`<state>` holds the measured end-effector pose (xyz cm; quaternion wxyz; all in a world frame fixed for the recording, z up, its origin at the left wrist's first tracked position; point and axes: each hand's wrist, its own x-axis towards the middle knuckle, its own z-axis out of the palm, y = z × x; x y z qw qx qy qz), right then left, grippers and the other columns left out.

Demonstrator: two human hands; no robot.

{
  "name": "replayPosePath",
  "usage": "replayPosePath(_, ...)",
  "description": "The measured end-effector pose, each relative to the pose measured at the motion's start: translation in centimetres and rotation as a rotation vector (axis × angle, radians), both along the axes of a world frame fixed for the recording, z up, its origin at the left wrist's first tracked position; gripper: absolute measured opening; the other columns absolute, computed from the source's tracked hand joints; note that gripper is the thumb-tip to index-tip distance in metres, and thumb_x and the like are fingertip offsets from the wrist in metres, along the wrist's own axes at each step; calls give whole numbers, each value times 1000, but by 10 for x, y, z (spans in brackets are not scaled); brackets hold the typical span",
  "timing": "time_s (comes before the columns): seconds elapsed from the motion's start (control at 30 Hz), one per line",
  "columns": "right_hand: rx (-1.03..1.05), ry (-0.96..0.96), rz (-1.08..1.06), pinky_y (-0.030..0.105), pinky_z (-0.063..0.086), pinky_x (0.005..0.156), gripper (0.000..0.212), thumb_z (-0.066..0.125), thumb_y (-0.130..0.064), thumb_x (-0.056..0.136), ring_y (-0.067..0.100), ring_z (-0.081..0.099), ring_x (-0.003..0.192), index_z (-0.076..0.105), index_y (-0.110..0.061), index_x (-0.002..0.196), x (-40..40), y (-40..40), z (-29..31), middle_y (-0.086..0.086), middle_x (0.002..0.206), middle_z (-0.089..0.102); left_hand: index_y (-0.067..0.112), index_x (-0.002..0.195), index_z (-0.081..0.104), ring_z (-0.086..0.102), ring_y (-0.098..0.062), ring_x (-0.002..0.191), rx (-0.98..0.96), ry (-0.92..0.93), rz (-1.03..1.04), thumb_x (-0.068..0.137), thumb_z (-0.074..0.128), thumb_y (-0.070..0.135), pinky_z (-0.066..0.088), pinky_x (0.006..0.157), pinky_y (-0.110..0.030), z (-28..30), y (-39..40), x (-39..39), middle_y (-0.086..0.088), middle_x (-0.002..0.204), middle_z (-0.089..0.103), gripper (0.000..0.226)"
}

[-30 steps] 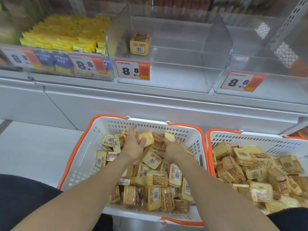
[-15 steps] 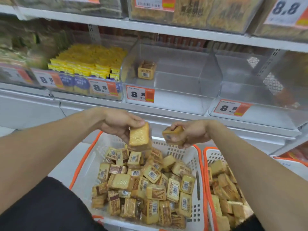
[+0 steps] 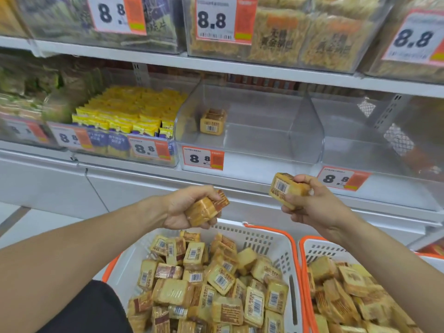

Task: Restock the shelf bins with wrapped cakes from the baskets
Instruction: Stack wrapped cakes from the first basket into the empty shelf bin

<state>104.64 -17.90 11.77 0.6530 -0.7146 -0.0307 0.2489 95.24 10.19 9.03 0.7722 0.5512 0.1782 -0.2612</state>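
Observation:
My left hand grips a wrapped cake above the left white basket, which is heaped with several wrapped cakes. My right hand holds another wrapped cake, barcode side toward me, just below the shelf front. Straight ahead on the middle shelf is a clear bin with one lone cake at its back left. A second basket of cakes stands at the right.
To the right of that bin is another clear bin, to the left a bin of yellow packets. Orange 8.8 price tags line the shelf edge. An upper shelf carries bagged snacks. White cabinet panels run below the shelf.
Both hands have lifted out of the left basket, each with a cake, and risen toward the shelf. The view has tilted upward, bringing the upper shelf into sight.

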Motion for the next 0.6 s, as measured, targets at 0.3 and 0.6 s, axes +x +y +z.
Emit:
replayPosePath(0.3,-37,-87,302,32,54,64,29,53,-33,103,23,59,61,57,-16,126,-14,8,8,17,105,74,-1,134,56,66,-51,100,-214,201,81,91,50,31,59,81,-60,-11,-7,2,-32,115,64,54)
replayPosePath(0.6,157,-68,360,36,53,67,44,72,-33,81,32,62,83,60,-9,116,-23,21,-10,19,103,72,-6,146,39,51,-50,127,-443,142,-283,88,63,38,53,84,-40,2,-8,-4,-40,149,36,77)
